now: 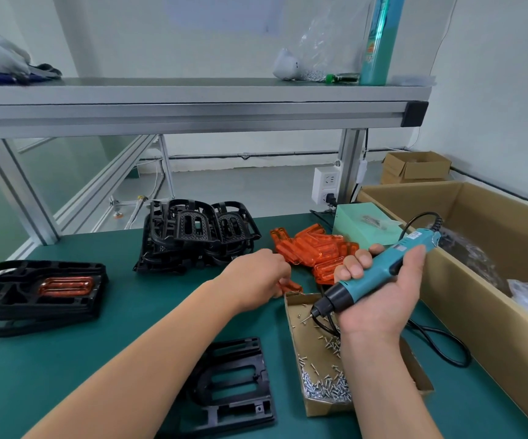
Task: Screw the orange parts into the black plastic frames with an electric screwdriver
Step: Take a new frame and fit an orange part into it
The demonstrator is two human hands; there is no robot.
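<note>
Two hands working: left hand (256, 275) pinching an orange part (291, 286) mid-picture, right hand (383, 299) gripping the screwdriver (379, 270) above the screw box (322, 407); frame (234, 386) lying lower centre. Cord (440, 343) may be catching the box, spilling screws.

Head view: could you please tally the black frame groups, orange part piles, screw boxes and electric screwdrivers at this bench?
Black frame groups: 3 (left stack, back pile, single frame in front)
Orange part piles: 1
Screw boxes: 1
Electric screwdrivers: 1, held in the right hand
Total: 6
</note>
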